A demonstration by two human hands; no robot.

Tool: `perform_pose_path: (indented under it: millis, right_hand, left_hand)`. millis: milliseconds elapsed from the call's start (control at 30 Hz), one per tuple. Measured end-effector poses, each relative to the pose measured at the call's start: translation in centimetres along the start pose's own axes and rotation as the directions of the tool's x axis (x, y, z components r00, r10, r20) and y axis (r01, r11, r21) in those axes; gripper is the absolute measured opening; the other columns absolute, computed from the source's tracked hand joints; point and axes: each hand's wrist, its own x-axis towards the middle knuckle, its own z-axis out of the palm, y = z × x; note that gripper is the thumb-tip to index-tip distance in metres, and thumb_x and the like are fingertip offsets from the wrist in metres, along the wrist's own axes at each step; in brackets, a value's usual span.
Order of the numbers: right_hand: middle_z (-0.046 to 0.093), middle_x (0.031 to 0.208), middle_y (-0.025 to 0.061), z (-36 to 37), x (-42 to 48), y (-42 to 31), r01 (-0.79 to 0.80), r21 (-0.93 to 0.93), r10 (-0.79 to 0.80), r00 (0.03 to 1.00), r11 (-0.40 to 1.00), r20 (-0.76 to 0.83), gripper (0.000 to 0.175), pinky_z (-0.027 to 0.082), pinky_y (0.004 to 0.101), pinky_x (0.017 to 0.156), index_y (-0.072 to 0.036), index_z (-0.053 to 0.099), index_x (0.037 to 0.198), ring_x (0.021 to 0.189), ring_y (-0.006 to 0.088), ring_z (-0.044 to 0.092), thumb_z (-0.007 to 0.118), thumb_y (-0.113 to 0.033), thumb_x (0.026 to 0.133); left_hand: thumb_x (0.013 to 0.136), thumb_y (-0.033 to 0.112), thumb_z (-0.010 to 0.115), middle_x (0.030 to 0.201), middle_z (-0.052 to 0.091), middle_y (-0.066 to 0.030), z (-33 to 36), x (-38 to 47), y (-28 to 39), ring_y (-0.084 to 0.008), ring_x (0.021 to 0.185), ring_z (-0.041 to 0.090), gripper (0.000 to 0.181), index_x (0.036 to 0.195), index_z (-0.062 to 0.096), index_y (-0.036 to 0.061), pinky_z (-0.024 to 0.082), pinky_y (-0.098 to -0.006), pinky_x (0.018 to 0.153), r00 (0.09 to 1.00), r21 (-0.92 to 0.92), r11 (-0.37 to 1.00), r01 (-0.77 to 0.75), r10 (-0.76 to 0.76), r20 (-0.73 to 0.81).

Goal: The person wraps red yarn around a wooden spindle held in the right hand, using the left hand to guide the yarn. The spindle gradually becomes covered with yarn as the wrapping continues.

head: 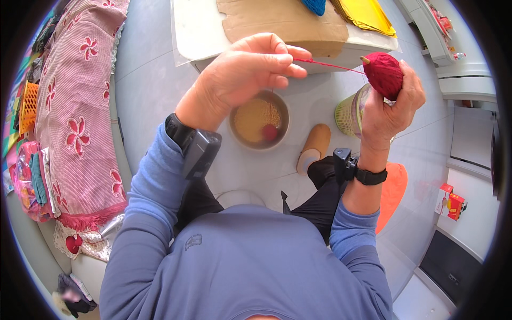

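My right hand (394,106) grips a dark red ball of yarn (383,75) from its outer side. A short wooden stick end (364,59) pokes out of the ball. Between my two hands a red yarn strand (334,65) runs taut. My left hand (260,66) pinches that strand with its fingertips. From there a thin length of yarn hangs down toward a round metal bowl (237,134) on the floor. Inside the bowl a small red ball (270,132) rests on yellow grain-like contents (250,120), which I cannot name exactly.
Ahead stands a white table (192,36) with brown paper (276,24), yellow sheets (368,16) and blue yarn (315,6). A green woven basket (347,114) is below my right hand. To the left lies a sofa with a pink floral cover (80,100).
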Motion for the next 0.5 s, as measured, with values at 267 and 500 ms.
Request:
perform_pose_path:
  millis: [267, 500]
  right_hand:
    - [0.061, 0.117, 0.0131, 0.5, -0.6, -0.3, -0.199, 0.185, 0.203, 0.979, 0.962, -0.001, 0.058, 0.049, 0.0360, 0.089, -0.003, 0.058, 0.122, 0.107, 0.0284, 0.058, 0.075, 0.009, 0.069]
    - [0.060, 0.117, 0.0136, 0.5, -0.8, -1.1, -0.280, 0.261, 0.282, 0.959, 0.924, 0.031, 0.059, 0.050, 0.0330, 0.090, -0.002, 0.056, 0.124, 0.105, 0.0271, 0.060, 0.076, 0.009, 0.070]
  left_hand:
    - [0.103, 0.016, 0.046, 0.134, 0.052, -0.0320, 0.7, 0.6, -0.6, -0.0448, 0.129, 0.049, 0.016, 0.099, 0.059, 0.0057, 0.052, -0.0466, 0.099, 0.988, -0.244, 0.962, -0.124, 0.143, 0.060]
    - [0.106, 0.022, 0.037, 0.139, 0.049, -0.0302, 0.7, 0.7, -1.0, -0.0445, 0.137, 0.038, 0.033, 0.120, 0.060, 0.0021, 0.040, -0.0505, 0.110, 0.970, -0.390, 0.907, -0.160, 0.218, 0.109]
